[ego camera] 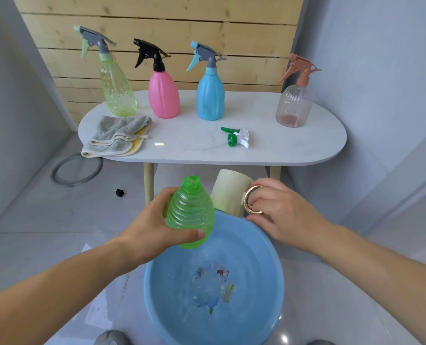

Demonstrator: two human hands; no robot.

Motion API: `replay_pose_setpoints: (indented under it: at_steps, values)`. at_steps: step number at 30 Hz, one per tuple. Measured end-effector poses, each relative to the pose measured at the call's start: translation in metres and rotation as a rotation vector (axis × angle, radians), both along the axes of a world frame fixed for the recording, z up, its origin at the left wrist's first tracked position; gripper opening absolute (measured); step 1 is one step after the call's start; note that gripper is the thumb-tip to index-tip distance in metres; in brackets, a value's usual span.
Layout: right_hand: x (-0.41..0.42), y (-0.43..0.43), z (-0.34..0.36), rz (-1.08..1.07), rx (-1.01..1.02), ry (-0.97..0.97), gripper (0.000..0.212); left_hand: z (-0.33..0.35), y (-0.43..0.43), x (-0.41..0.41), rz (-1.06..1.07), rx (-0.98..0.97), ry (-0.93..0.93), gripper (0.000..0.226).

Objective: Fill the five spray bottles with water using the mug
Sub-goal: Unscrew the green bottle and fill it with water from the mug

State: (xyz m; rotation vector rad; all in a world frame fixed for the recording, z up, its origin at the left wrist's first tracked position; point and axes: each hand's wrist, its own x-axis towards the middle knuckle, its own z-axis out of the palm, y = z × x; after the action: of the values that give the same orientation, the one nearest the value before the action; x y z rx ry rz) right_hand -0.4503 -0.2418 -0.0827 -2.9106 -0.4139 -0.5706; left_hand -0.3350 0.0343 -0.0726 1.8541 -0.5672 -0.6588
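Note:
My left hand point(154, 225) grips a ribbed green bottle point(189, 210) with no spray head, its open neck up, above the far rim of a blue basin point(157, 290) holding water. My right hand point(279, 207) holds a cream mug point(228, 192) by its gold ring handle, just right of the bottle and tilted. The green-and-white spray head point(235, 137) lies on the white table point(294, 148). Standing along the table's back are a yellow-green bottle point(117, 93), a pink bottle point(163, 95), a blue bottle point(210, 95) and a clear brownish bottle point(294, 105), all capped.
A folded grey and yellow cloth point(117, 138) lies at the table's left front. On the tiled floor are a grey ring point(76, 170) and a small black cap point(119, 192). A wooden slat wall stands behind the table. Table legs rise just beyond the basin.

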Motion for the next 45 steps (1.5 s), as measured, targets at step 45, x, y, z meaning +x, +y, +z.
replay_pose_setpoints:
  at_steps: [45]
  values:
    - [0.069, -0.179, 0.071, -1.139, 1.049, -0.305, 0.036, 0.032, -0.086, 0.005, -0.038, -0.094, 0.016, 0.073]
